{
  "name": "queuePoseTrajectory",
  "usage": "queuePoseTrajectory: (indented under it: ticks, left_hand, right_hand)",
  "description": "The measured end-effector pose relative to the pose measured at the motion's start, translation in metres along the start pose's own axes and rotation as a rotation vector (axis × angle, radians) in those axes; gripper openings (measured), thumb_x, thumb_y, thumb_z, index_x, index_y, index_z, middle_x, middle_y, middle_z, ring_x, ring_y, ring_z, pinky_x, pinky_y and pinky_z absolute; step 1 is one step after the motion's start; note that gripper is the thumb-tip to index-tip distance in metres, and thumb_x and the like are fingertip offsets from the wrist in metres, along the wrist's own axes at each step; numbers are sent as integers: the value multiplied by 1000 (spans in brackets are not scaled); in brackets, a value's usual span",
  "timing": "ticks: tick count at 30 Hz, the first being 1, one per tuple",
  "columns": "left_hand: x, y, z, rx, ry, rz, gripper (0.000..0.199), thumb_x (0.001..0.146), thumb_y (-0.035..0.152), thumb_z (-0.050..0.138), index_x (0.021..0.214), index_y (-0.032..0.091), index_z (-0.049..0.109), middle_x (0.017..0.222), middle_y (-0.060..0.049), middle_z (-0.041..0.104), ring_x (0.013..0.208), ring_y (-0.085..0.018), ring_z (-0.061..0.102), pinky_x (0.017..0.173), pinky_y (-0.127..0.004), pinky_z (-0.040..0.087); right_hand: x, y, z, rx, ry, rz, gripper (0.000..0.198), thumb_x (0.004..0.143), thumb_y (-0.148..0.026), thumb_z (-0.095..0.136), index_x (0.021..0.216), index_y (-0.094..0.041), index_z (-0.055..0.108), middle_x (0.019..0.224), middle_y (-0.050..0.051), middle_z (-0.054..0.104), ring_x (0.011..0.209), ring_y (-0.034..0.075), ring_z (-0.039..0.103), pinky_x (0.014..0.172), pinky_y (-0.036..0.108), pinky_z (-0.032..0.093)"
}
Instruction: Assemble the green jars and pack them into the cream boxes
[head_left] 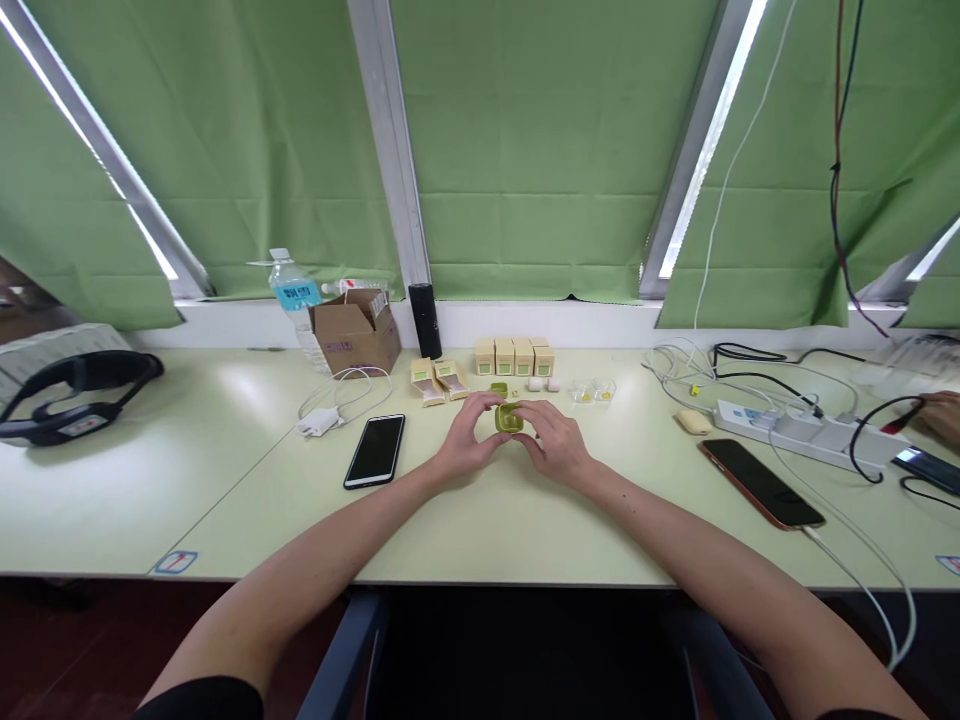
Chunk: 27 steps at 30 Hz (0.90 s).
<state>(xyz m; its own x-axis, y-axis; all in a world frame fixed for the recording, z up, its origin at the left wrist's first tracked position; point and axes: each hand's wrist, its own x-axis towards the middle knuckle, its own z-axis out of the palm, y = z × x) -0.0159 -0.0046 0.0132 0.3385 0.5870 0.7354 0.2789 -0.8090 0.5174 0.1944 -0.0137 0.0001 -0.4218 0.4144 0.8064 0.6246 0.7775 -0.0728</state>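
Between my two hands is a small olive-green square container [509,418], its hollow side facing me. My left hand [471,438] grips its left side with thumb and fingers. On the opposite side my right hand [553,440] pinches it the same way. Just beyond lies a small green piece [499,388], partly behind my left fingers. Two pale round-ended pieces [543,384] sit to its right, then clear plastic pieces [592,391] with yellow bits. Behind these stands a row of small cream boxes [514,357]. Two opened cream cartons [438,381] lie left of the row.
On the left are a phone [375,451], a white charger [320,421], a cardboard box [356,332], a water bottle [297,305] and a black headset [79,395]. A black cylinder [425,321] stands behind. At right lie a power strip [806,432], cables, another phone [761,484] and another person's hand [942,414].
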Motion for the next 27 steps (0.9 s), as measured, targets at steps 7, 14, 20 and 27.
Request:
queuePoseTrajectory:
  ticks: [7,14,20,27]
  left_hand:
    - [4,-23,3,-371,107,-211,47,82,41,80,117,20,56,122,-12,64,115,-24,64,103,-44,52]
    - [7,-35,1,-500,158,-367,52,70,33,87,109,19,55,110,-9,68,105,-22,69,98,-43,55]
    - [7,-35,4,-490,163,-357,52,69,32,87,110,19,57,111,-9,69,104,-22,69,96,-42,56]
    - [6,-36,4,-461,121,-306,50,73,33,85,112,20,57,114,-10,69,107,-22,68,96,-41,56]
  right_hand:
    - [1,11,1,-40,-117,227,43,96,-24,57,138,-22,51,131,12,68,119,27,62,70,36,59]
    - [12,69,-6,-265,-160,448,39,85,-11,66,123,-21,64,115,11,73,116,33,54,85,46,52]
    - [37,97,7,-411,-402,370,37,87,-9,62,123,-17,68,124,15,70,127,35,47,104,48,37]
    - [71,92,40,-490,-540,409,31,81,-10,63,109,-11,76,123,23,68,128,38,44,108,49,29]
